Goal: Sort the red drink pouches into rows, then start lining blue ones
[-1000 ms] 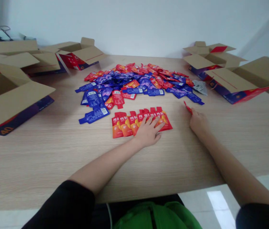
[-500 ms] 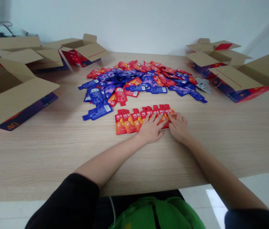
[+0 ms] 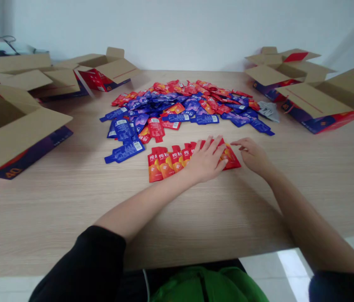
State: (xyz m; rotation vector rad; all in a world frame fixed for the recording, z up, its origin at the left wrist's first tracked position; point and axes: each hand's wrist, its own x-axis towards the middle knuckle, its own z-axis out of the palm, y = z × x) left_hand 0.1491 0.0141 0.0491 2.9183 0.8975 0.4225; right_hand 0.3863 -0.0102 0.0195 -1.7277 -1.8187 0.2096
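A row of overlapping red and orange spouted pouches [image 3: 166,167] lies flat on the table in front of me, spouts pointing away. My left hand [image 3: 207,163] rests palm down across the right half of this row, its fingers spread and hiding several pouches. At the row's right end, the last pouch [image 3: 232,160] lies tilted. Just right of it hovers my right hand [image 3: 254,157], index finger stretched toward the pouch and the other fingers loosely bent, holding nothing. Behind the row spreads a heap of blue and red pouches [image 3: 177,105].
Open cardboard boxes stand on both sides: a large one [image 3: 32,151] at left with more behind it, and another [image 3: 330,119] at right with others beyond. A crumpled grey-white plastic packet [image 3: 268,111] lies by the heap's right end. The table's front edge is close to me.
My right hand has lifted off the row and moved right. My left hand has slid slightly right along the pouches. The rightmost pouch now shows, tilted. The view has shifted a little.
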